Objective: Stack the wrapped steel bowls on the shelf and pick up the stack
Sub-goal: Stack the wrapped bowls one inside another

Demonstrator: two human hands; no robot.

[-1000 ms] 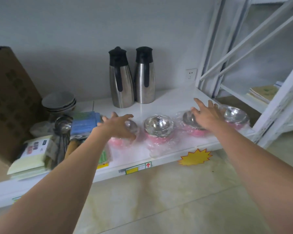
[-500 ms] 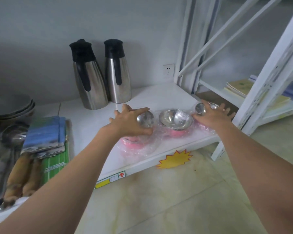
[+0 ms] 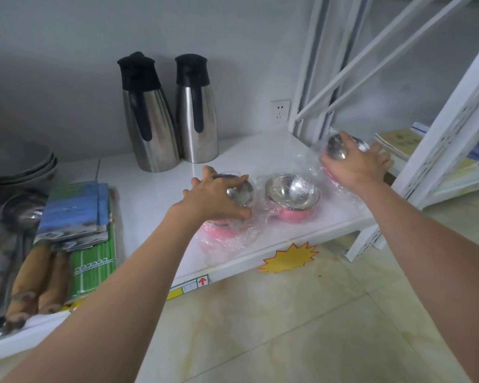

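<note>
Three plastic-wrapped steel bowls with pink bases show on the white shelf (image 3: 260, 161). My left hand (image 3: 213, 197) is closed over the rim of the left bowl (image 3: 241, 193), thumb at its front. The middle bowl (image 3: 292, 190) stands free between my hands. My right hand (image 3: 354, 164) grips the right bowl (image 3: 336, 146), which is tilted and looks raised off the shelf near the right end. A steel rim shows just behind my right fingers; I cannot tell if it is another bowl.
Two steel jugs (image 3: 150, 125) (image 3: 195, 114) stand at the back by the wall. Left are grey bowls (image 3: 20, 164), a ladle (image 3: 22, 211), blue packets (image 3: 72, 208) and green packs (image 3: 93, 264). A white rack post (image 3: 437, 150) rises right of my hand.
My right hand has closed on the right bowl and moved it up and back. My left hand stays on the left bowl, and the view has shifted only slightly.
</note>
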